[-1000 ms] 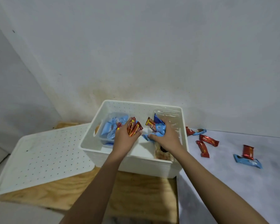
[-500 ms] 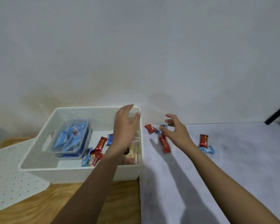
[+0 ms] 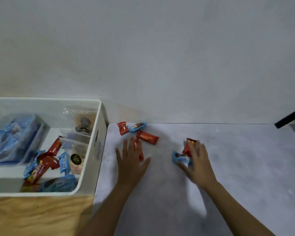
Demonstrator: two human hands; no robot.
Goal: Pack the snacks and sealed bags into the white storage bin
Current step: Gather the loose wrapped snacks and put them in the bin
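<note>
Fresh from the white storage bin [image 3: 99, 133] at nine o'clock, my left hand [image 3: 131, 160] lies wide-fingered on a red bar [image 3: 140, 156], my right hand [image 3: 198, 163], blurred, seemingly open over a red packet [image 3: 188, 147] and blue packet [image 3: 178, 156]: next load.

A white storage bin [image 3: 99, 133] sits on a wooden board [image 3: 41, 215] at the left. It holds sealed bags [image 3: 78, 120], loose red and blue snacks [image 3: 48, 162] and a clear container of blue packets [image 3: 15, 137]. On the grey surface [image 3: 237, 159] beside it, the left hand [image 3: 131, 160] lies flat, fingers spread over a red snack [image 3: 140, 156]. Near the wall lie a red bar [image 3: 147, 137], a small red packet [image 3: 123, 128] and a blue packet [image 3: 136, 126]. The right hand [image 3: 197, 162] covers a red wrapper [image 3: 188, 147] and a blue wrapper [image 3: 178, 156]; blur hides whether it grips them.
</note>
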